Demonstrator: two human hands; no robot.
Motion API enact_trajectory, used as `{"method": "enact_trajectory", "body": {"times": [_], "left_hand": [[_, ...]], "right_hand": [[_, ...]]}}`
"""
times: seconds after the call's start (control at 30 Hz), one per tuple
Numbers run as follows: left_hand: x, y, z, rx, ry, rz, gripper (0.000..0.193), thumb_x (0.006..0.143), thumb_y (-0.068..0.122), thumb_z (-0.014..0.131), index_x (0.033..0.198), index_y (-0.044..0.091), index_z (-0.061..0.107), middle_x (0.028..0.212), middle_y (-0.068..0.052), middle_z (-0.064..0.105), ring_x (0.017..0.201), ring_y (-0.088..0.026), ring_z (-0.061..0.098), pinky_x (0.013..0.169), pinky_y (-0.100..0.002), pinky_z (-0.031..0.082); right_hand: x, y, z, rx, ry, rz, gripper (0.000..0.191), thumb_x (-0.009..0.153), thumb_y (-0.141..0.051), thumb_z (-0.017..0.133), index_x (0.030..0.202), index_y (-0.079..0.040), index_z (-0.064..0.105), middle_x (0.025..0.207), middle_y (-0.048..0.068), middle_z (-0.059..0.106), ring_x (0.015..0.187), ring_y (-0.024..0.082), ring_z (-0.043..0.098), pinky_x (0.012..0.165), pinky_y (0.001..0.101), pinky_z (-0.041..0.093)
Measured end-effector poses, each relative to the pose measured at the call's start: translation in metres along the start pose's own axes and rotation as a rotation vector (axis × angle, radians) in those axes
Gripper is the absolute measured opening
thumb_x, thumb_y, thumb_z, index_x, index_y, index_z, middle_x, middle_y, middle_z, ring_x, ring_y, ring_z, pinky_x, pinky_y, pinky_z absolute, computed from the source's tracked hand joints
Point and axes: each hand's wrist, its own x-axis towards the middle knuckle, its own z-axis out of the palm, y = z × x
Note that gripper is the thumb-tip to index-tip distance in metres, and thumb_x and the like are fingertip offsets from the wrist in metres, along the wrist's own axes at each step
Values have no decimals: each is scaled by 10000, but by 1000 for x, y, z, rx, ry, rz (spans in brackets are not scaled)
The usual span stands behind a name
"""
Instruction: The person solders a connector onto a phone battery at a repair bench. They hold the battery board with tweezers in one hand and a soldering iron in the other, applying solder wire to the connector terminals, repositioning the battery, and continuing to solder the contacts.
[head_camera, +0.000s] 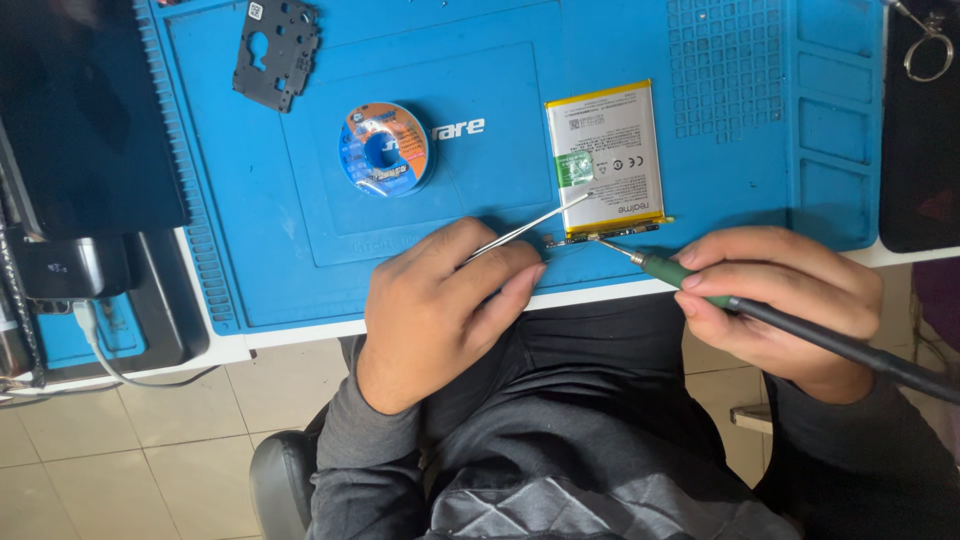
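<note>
Both our hands are closed on tools: the left hand (435, 310) pinches a pair of slim metal tweezers (530, 228), the right hand (785, 300) is wrapped pen-fashion round a soldering iron (700, 285) with a green grip and a dark cable trailing off to the right. Working down in size: the blue silicone work mat (300, 220) covers the bench; on it lies a flat white phone battery (608, 158) with yellow edging, label up, just beyond our knuckles. Left of it sits a round spool of solder wick (386, 148), well apart, and farther up-left a dark perforated metal shield plate (276, 52). Smallest, the narrow circuit strip (600, 234) along the battery's near edge; the iron's tip meets it from the right, while the tweezer points reach past it onto the battery's lower label, beside a green patch. We judge the battery light, stiff yet puncture-prone, best taken by its long edges, never pressed on the face. The strip looks thin and fragile, fit only for tweezer handling at its ends. It lies between our two hands, just ahead of both grips, touching neither hand.
</note>
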Motion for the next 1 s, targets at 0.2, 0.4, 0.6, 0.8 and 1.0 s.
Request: {"method": "enact_trajectory", "body": {"times": [0.2, 0.4, 0.6, 0.8, 1.0], "left_hand": [[-1, -1, 0, -24, 32, -2, 102, 929, 172, 787, 1007, 134, 734, 911, -14, 646, 779, -218, 654, 656, -350, 509], [-2, 0, 2, 23, 18, 10, 113, 926, 190, 791, 1002, 131, 732, 912, -21, 638, 775, -227, 648, 647, -363, 501], [-1, 3, 3, 43, 14, 18, 113, 933, 204, 780, 1006, 134, 729, 933, -26, 639, 790, -231, 654, 656, -364, 504], [1, 4, 5, 27, -4, 34, 111, 955, 202, 766, 1035, 137, 727, 950, -24, 644, 802, -226, 659, 667, -360, 512], [2, 4, 6, 39, -1, 32, 130, 953, 205, 767, 1046, 123, 728, 952, -31, 648, 795, -228, 657, 660, -362, 510]], "right_hand": [[0, -2, 0, -5, 11, 23, 204, 817, -63, 858, 948, -30, 705, 1009, 121, 737, 852, 168, 743, 635, 215, 618], [2, -7, 0, -42, -3, 42, 213, 822, -63, 866, 953, -24, 702, 1024, 112, 741, 863, 172, 745, 650, 222, 616], [3, -7, -2, -46, -4, 66, 199, 830, -65, 860, 948, -26, 704, 1029, 111, 741, 872, 176, 747, 658, 226, 619], [4, -6, -4, -50, -13, 77, 194, 802, -56, 843, 921, -13, 696, 990, 128, 734, 848, 192, 742, 681, 263, 615], [6, -8, -4, -37, -20, 76, 207, 783, -62, 848, 917, -12, 698, 986, 130, 732, 840, 193, 741, 681, 262, 618]]}}
